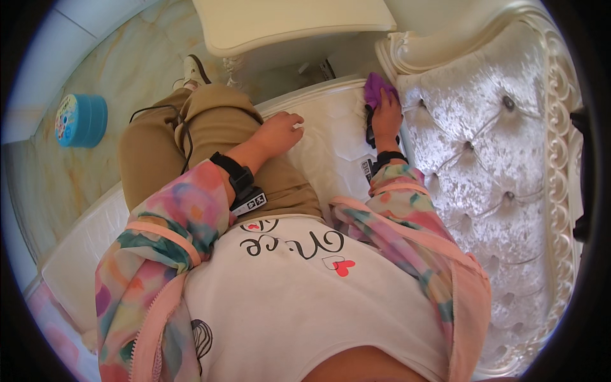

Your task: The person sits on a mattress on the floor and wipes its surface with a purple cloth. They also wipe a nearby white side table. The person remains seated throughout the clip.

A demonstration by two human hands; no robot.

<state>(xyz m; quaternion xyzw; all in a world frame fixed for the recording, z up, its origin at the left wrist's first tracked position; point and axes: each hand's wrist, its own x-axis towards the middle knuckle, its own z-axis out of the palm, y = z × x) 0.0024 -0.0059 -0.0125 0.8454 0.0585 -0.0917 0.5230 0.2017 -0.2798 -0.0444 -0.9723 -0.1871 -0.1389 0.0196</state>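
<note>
A purple cloth is under the fingers of my right hand, at the corner where the mattress meets the headboard. My right hand presses on the cloth from above. The white quilted mattress spreads between my two hands. My left hand holds nothing; it hovers or rests by my knee near the mattress edge, fingers loosely curled and a little apart. Beside the right hand rises the tufted, silvery velvet headboard with its carved cream frame. Both wrists wear black straps with printed tags.
A cream nightstand with a curved top stands beyond the mattress edge. On the marble-patterned floor sits a round blue container. A black cable runs over my legs in brown trousers.
</note>
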